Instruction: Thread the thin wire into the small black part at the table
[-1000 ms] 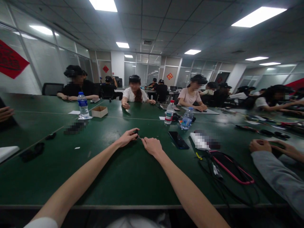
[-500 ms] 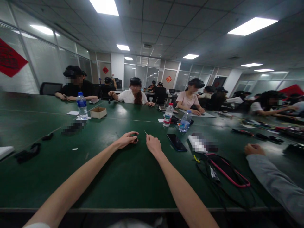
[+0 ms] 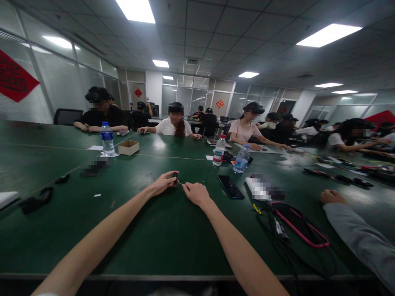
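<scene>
Well inside the table's (image 3: pixel 173 246) near edge, the left hand (image 3: pixel 163 183) pinches a black piece (image 3: pixel 175 177), the right hand (image 3: pixel 196 193) a thin stick (image 3: pixel 180 183); unsteady aim could cause slipping.

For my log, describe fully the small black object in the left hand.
The black object looks taller than wide, partly covered by the left hand holding it over the green table. A thin stick in the right hand points at its side; contact is unclear. Its material and finer parts cannot be made out.
</scene>
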`<state>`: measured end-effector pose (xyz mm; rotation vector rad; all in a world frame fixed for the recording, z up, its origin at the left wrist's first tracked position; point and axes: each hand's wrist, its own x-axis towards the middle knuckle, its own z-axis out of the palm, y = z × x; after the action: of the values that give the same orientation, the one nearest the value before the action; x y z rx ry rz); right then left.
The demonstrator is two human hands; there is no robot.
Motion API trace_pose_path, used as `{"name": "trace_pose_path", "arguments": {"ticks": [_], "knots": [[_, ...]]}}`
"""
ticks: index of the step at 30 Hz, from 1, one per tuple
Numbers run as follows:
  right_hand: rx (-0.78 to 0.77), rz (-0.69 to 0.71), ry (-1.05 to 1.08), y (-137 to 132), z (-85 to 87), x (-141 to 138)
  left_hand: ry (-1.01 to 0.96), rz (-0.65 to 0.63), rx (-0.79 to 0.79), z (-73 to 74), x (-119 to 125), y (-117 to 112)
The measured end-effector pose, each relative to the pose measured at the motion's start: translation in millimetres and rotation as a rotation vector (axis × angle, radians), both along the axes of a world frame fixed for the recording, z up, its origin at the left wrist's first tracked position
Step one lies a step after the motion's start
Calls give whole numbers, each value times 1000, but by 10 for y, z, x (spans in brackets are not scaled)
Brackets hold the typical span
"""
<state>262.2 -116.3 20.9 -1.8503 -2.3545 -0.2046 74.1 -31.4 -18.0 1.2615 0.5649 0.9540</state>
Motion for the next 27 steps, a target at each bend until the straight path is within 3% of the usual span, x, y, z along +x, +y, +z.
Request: {"name": "trace_pose_path", "arguments": {"ticks": [8, 14, 20, 27], "knots": [[-11, -67, 10, -31, -25, -88, 22, 40, 16, 15, 27, 10], [-11, -274, 156, 41, 51, -43, 52, -52, 4, 56, 39, -37], [18, -89, 161, 74, -39, 47, 13, 16, -62, 27, 48, 4], [69, -77, 129, 53, -60, 9, 42, 44, -3, 20, 52, 2]]}}
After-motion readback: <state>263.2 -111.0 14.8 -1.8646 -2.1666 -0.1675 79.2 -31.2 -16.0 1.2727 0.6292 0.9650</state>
